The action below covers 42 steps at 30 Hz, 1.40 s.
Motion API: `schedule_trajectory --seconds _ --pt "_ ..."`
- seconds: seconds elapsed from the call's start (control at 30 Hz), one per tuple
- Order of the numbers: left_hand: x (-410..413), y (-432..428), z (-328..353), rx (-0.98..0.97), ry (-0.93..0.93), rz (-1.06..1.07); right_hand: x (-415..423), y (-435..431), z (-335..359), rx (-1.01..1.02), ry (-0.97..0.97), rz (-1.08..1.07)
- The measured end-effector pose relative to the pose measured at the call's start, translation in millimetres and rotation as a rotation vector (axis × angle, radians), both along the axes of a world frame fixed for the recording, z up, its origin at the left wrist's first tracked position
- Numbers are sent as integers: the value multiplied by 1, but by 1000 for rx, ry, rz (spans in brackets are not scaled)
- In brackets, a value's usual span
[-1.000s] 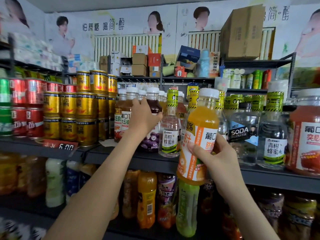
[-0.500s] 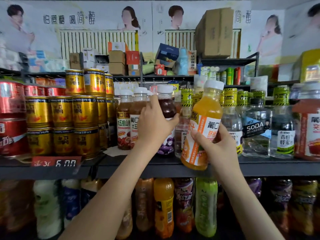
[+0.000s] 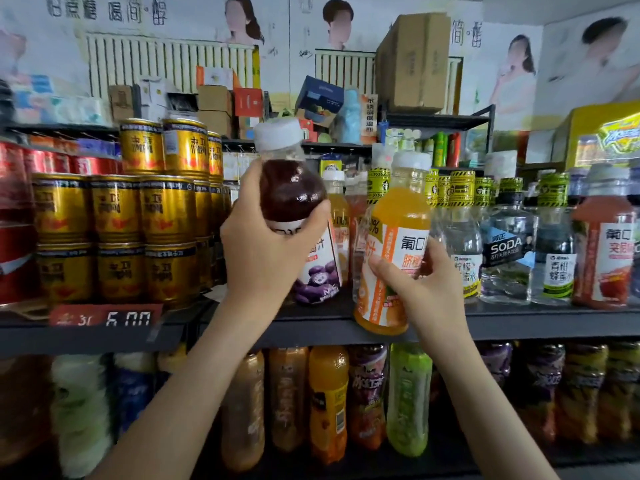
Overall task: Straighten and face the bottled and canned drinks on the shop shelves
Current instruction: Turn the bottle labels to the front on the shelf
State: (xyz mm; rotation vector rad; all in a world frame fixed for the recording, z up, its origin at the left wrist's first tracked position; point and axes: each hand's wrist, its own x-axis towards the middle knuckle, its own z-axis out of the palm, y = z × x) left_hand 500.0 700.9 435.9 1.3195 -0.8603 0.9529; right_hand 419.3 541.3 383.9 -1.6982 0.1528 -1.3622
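Observation:
My left hand [image 3: 266, 244] grips a dark purple juice bottle [image 3: 294, 195] with a white cap, lifted and tilted above the grey shelf [image 3: 311, 329]. My right hand [image 3: 422, 289] holds an orange juice bottle [image 3: 398, 216] by its label, its base at the shelf's front edge. Behind them stand more juice bottles [image 3: 341, 216]. Clear water and soda bottles [image 3: 509, 251] line the shelf to the right, then a red juice bottle [image 3: 606, 237].
Stacked gold cans [image 3: 117, 230] and red cans [image 3: 14, 216] fill the shelf's left side above a red price tag [image 3: 104, 318]. The lower shelf holds several coloured bottles [image 3: 329, 400]. Cardboard boxes [image 3: 412, 60] sit on a higher rack behind.
My left hand has pulled the purple bottle forward and up off the shelf. The orange bottle in my right hand has shifted slightly; the view has moved closer and rightward.

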Motion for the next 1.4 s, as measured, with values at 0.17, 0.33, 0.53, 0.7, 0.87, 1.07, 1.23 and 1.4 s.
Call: schedule_trajectory --seconds 0.17,0.33,0.53,0.7,0.87,1.07,1.23,1.4 --pt "-1 45 2 -23 21 70 22 22 -3 -102 22 7" --pt "5 69 -5 -47 75 118 45 35 1 -182 93 -49" --pt "6 70 -9 -30 111 180 67 30 4 -342 200 -347" --pt "10 64 -13 5 161 175 68 32 0 -433 211 -342" --pt "15 65 -16 62 218 184 68 31 -3 -454 228 -318" --pt "18 69 -14 67 237 211 69 55 1 -497 174 -205" --pt "21 70 -11 113 240 215 73 79 5 -456 162 -86" --pt "12 67 -12 138 241 175 56 95 11 -384 264 296"
